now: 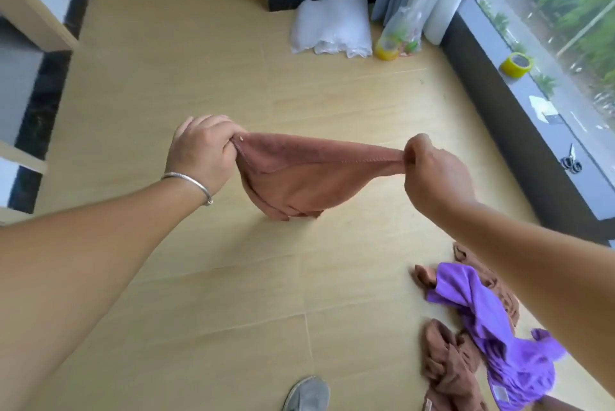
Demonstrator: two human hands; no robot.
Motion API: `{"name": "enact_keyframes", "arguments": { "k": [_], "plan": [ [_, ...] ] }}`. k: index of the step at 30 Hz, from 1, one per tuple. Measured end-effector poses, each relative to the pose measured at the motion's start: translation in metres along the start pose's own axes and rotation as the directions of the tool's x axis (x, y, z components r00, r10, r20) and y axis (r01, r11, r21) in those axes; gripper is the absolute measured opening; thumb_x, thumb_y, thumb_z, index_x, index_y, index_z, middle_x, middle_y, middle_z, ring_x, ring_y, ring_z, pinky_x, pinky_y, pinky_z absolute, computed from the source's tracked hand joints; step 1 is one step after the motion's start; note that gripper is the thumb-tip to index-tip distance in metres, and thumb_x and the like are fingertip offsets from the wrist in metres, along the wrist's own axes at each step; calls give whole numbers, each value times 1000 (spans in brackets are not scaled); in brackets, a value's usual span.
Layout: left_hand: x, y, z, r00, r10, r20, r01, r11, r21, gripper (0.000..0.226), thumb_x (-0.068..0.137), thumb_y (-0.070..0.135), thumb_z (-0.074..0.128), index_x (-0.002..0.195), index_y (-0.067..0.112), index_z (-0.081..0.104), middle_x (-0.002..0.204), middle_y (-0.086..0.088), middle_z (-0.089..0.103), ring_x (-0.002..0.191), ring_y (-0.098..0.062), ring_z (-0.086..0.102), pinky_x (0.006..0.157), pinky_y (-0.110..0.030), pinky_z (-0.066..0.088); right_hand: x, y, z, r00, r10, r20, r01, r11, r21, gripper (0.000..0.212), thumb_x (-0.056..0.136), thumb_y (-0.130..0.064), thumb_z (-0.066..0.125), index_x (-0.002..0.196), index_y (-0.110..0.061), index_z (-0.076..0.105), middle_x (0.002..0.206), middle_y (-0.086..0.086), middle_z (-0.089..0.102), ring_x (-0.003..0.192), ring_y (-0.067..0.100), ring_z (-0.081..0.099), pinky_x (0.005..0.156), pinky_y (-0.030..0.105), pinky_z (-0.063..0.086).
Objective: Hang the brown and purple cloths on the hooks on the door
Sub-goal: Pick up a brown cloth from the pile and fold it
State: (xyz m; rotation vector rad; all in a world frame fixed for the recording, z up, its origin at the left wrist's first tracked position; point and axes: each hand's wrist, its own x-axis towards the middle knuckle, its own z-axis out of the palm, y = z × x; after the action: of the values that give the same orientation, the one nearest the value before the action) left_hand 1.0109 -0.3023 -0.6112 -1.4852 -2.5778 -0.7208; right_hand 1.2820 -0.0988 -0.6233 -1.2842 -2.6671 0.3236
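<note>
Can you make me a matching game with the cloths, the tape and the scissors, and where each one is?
Things:
1. brown cloth
2. purple cloth
3. yellow tape roll
4. scissors

Places:
A. on the window ledge, nearer the person
B. in a heap on the floor
C. stretched between the left hand and right hand
D. on the window ledge, farther away

Pairs: 1-C, 2-B, 3-D, 4-A

Soft cloth over pale wood-look floor

The brown cloth [299, 177] looks matt and finely napped, with a stitched hem; the purple cloth [492, 321] is matt too (slightly smoother); the floor [199, 78] is smooth with a low sheen; the bangle [189, 182] is shiny metal.
</note>
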Motion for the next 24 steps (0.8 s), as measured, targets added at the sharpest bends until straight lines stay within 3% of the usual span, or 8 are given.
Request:
{"name": "enact_keyframes", "arguments": {
  "k": [3, 5, 7, 12, 18, 21, 24],
  "plan": [
    [-37, -23, -16, 988, -152, -3, 151, 985, 87, 26, 76, 9, 46, 89, 15, 68, 96, -6, 66, 95, -34, 55, 79, -38, 38, -17, -27, 6, 984, -169, -51, 171, 983, 59, 13, 90, -3, 47, 96, -13, 50, 59, -3, 52, 59, 27, 43, 65, 29, 25],
    [-70, -30, -21, 972, -231, 33, 223, 961, 166, 21, 77, 5, 53, 90, 16, 66, 97, -6, 65, 95, -33, 54, 81, -39, 39, -37, -36, 15, 957, -289, -28, 291, 954, 77, 8, 93, -9, 51, 97, -12, 57, 69, 2, 65, 62, 31, 52, 79, 35, 38],
    [-108, -31, -22, 954, -290, 73, 267, 936, 229, 24, 76, 3, 55, 91, 17, 66, 97, -5, 64, 95, -33, 54, 85, -40, 37, -63, -37, 27, 926, -377, 9, 375, 924, 74, 6, 93, -12, 57, 95, -14, 63, 72, 2, 69, 66, 31, 60, 94, 40, 41],
    [-233, -31, -1, 884, -407, 229, 327, 889, 321, 28, 76, 7, 63, 97, 23, 71, 102, -2, 66, 97, -31, 56, 80, -36, 38, -151, -24, 75, 856, -504, 115, 493, 863, 112, 7, 89, -20, 68, 82, -18, 69, 64, 0, 65, 62, 28, 60, 93, 43, 47],
    [-386, -22, 54, 732, -485, 478, 401, 874, 274, 35, 75, 8, 63, 102, 28, 73, 116, 8, 63, 107, -23, 53, 79, -27, 41, -268, 9, 143, 799, -482, 358, 464, 874, 142, 3, 85, -25, 72, 85, -22, 72, 69, -3, 68, 69, 26, 64, 95, 41, 45],
    [-453, -12, 84, 704, -493, 511, 517, 849, 109, 36, 73, 1, 60, 86, 31, 74, 109, 14, 63, 99, -18, 55, 72, -23, 38, -319, 22, 171, 743, -425, 517, 442, 892, 98, 8, 87, -31, 68, 86, -25, 72, 74, -3, 69, 74, 23, 64, 98, 37, 40],
    [-510, -4, 114, 682, -435, 588, 547, 837, -17, 38, 69, -7, 59, 69, 30, 70, 100, 13, 66, 95, -18, 59, 70, -26, 45, -359, 31, 194, 707, -380, 597, 423, 903, 74, 9, 87, -31, 68, 87, -25, 73, 75, -2, 69, 78, 24, 65, 101, 37, 38]
  ]
}}
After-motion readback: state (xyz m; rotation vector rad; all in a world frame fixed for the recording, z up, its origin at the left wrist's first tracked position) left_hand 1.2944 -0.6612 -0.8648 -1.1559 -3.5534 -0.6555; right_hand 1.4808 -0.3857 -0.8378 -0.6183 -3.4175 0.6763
